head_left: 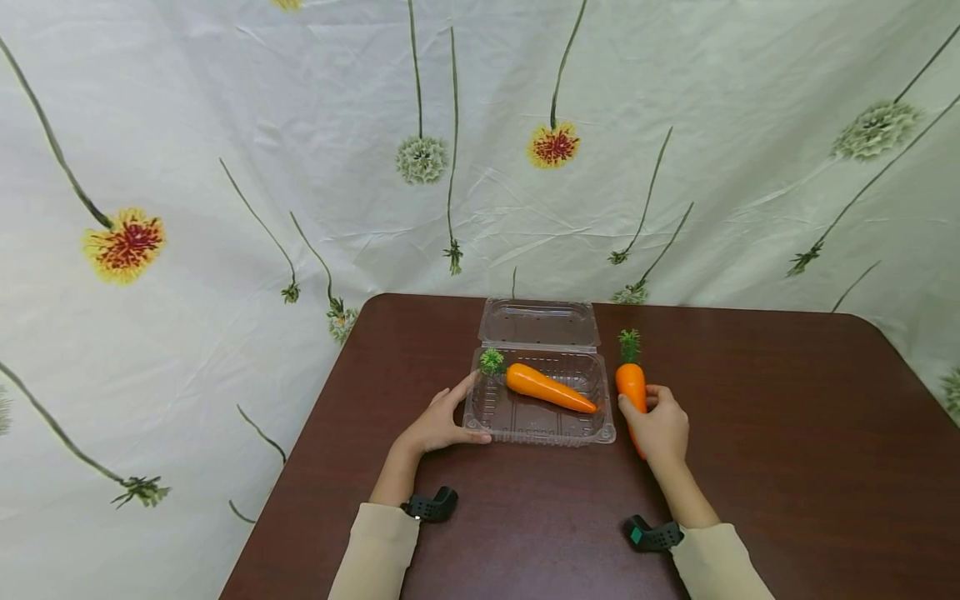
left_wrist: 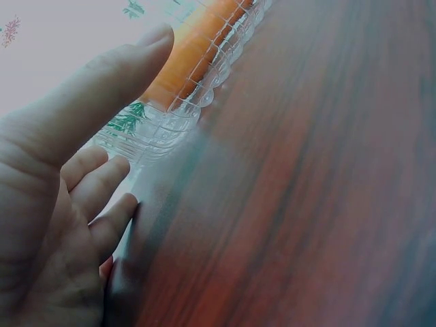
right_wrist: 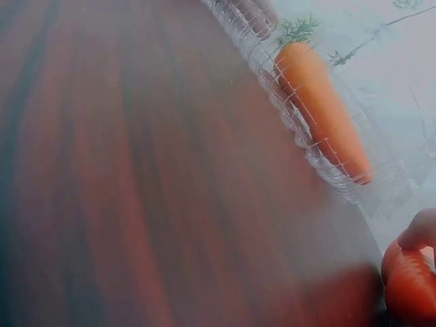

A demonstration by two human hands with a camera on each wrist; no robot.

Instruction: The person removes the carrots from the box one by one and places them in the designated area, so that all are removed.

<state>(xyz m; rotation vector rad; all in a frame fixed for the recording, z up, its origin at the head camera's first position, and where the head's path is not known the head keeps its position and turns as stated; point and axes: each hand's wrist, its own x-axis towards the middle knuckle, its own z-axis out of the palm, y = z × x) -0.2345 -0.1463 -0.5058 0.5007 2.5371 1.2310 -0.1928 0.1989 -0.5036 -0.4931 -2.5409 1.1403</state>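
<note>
Carrot [head_left: 631, 385], orange, tapered, green-topped, is pinched by our right hand [head_left: 666, 428] beside a clear rectangular plastic box [head_left: 547, 436]; our left hand [head_left: 441, 422], fingers spread, touches it; 1 matching carrot [head_left: 547, 387] lies inside.

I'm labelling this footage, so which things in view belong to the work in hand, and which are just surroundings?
In the work:
right hand
carrot it grips
clear container, open lid
carrot inside the container
left hand, at the container's left side

Surroundings:
brown table
flower-print cloth behind
black wristbands
</note>
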